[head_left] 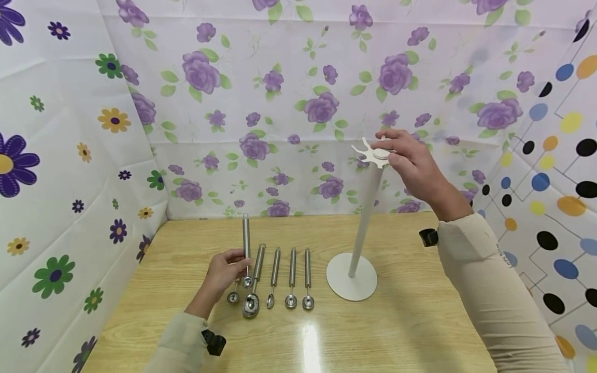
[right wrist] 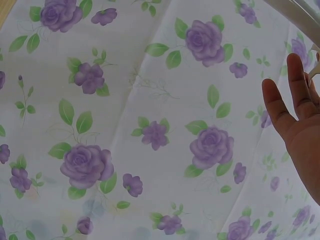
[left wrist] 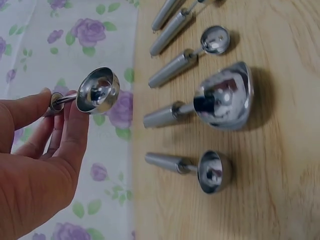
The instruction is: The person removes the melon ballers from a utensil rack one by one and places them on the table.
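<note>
My left hand (head_left: pixel 224 272) pinches a metal scoop (head_left: pixel 246 235) between thumb and fingers, low on its handle near the round bowl. In the left wrist view the scoop's hollow bowl (left wrist: pixel 98 91) juts out past the fingers, its handle mostly hidden. Below it on the table lie several more steel scoops, among them a large oval one (head_left: pixel 251 304) and a small round one (head_left: pixel 308 302). At the right, my right hand (head_left: pixel 412 160) holds the round top of a white hook stand (head_left: pixel 368 217), thumb and fingers about the cap. Bare curved hooks (head_left: pixel 360 150) stick out leftward.
The stand's round base (head_left: pixel 342 285) sits on the wooden table (head_left: pixel 396 331), right of the row of scoops. A flowered cloth (head_left: pixel 289 103) hangs behind the table. Patterned cloths (head_left: pixel 51 217) close in the left and right sides.
</note>
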Available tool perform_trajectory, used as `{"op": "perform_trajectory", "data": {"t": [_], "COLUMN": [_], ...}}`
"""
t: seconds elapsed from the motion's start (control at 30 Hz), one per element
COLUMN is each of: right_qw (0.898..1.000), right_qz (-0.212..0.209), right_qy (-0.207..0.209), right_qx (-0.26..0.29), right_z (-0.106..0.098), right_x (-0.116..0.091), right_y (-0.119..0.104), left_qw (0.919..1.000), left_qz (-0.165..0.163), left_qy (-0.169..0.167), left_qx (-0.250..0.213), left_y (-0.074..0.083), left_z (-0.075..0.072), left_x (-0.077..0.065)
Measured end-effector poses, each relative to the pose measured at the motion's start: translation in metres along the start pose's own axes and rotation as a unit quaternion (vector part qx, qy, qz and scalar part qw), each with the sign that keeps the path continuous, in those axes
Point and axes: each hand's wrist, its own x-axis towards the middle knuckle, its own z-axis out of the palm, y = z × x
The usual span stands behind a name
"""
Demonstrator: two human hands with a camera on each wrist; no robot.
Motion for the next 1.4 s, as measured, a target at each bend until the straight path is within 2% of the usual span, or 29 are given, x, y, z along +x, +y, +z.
{"op": "perform_trajectory", "data": {"t": [0.33,0.77,0.97,1.2,1.4], "right_qw": [1.0,1.0,1.0,1.0,1.0], "right_qz": [0.007,0.009,0.011,0.009,0.008], "right_qy": [-0.001,0.001,0.001,0.002,0.0], "right_qx": [-0.004,-0.007,-0.006,-0.011,-0.004], "right_z": [-0.001,-0.001,0.0,-0.001,0.001], "right_x": [-0.001,-0.002,-0.002,-0.001,0.0], "right_y": [-0.002,-0.003,-0.003,-0.003,-0.003], "left_qw": [0.9994,0.9974,0.996,0.9934,0.9894], "left_qz": [-0.017,-0.049,-0.063,-0.085,-0.096], "left_qy": [0.025,0.036,0.046,0.052,0.06], "left_qx": [0.016,0.038,0.043,0.056,0.091], "left_y": [-0.012,-0.029,-0.036,-0.048,-0.057], "left_z": [-0.015,-0.027,-0.038,-0.046,-0.048], "left_x": [0.0,0.005,0.006,0.014,0.022]}}
